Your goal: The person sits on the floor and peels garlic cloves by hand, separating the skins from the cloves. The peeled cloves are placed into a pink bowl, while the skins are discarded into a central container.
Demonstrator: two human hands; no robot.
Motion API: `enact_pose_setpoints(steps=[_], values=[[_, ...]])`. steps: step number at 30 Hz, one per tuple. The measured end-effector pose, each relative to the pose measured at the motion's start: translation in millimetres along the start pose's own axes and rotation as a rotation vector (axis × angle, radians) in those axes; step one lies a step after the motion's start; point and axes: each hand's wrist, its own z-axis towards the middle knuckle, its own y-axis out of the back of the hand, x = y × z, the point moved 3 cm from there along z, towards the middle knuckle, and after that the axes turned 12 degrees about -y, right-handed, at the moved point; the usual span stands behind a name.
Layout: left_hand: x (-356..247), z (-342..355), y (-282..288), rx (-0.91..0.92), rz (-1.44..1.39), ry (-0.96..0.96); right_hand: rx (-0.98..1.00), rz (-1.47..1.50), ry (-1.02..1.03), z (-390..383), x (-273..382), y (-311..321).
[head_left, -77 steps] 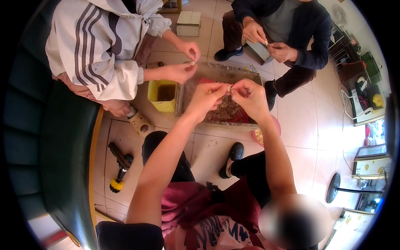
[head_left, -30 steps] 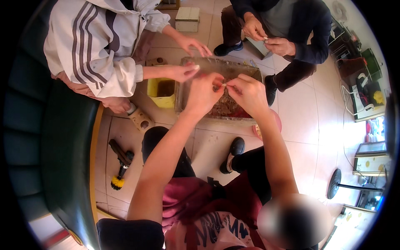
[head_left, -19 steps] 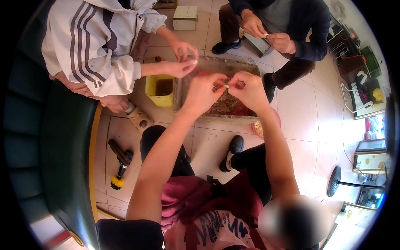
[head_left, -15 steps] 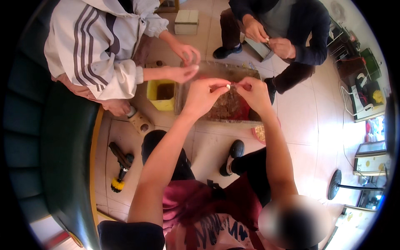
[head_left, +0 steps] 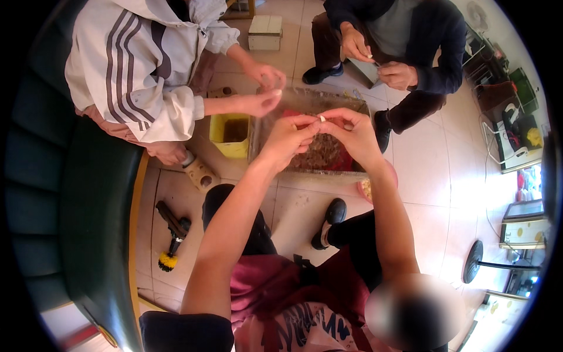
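My left hand (head_left: 287, 138) and my right hand (head_left: 356, 134) meet fingertip to fingertip over a shallow rectangular tub (head_left: 281, 170). A small whitish piece like a garlic clove (head_left: 322, 118) shows at the tips of my right thumb and index finger. My left fingers are pinched together and touch it from the other side; what else they hold is hidden. Brown flaky scraps (head_left: 319, 154) and something red (head_left: 346, 163) lie inside the tub. By my right forearm stands a pink-rimmed bowl (head_left: 392, 175) of pale pieces, partly covered by that arm.
A yellow bucket (head_left: 237, 149) with dark contents stands left of the tub. Two people sit opposite; one's hands (head_left: 264, 94) are over the tub's left corner, the other's hands (head_left: 384, 67) hold a small pale piece. A drill with a yellow brush (head_left: 168, 258) lies near the dark green sofa (head_left: 94, 234).
My hands have come together, the right fingers closing round the whitish piece that was at my left thumb. The person at the far right has moved their hands slightly apart.
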Motion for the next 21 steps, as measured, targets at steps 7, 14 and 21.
enact_pose_setpoints(steps=[7, 14, 21], values=[[-6.1, 1.1, -7.8, -0.032, -0.237, 0.076, 0.205, 0.776, -0.265, -15.9, 23.5, 0.9], [2.2, 0.9, -6.9, -0.039, -0.037, -0.013, -0.051, -0.367, 0.058, -18.4, 23.2, -26.0], [-3.5, -2.4, -11.0, 0.020, 0.076, -0.017, -0.128, -0.385, 0.106, -17.7, 17.5, -26.5]])
